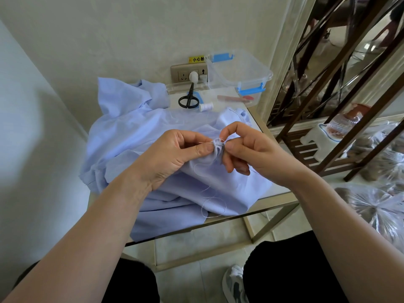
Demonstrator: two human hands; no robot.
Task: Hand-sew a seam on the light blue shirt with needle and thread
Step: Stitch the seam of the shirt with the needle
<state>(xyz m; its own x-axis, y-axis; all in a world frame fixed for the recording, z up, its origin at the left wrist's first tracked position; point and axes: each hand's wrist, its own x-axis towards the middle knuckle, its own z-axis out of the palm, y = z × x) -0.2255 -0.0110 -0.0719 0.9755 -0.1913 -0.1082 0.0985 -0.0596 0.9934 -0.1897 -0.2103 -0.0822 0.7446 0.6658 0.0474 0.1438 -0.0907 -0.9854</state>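
Pinching needle (206, 143), left hand (166, 158); right hand (251, 152), shirt (153, 132); scissors (189, 99) on clear lid (172, 88).

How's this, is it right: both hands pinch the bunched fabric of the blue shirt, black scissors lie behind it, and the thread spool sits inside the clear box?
Not quite. The head view shows the thread spool lying outside the clear box, on the table beside the black scissors. The rest holds: left hand and right hand pinch the blue shirt.

Soft, even daylight fills the scene, brightest at the far right. A faint shadow darkens the left wall (32, 132). Wide-angle distortion bends the edges, while the centre is sharp.
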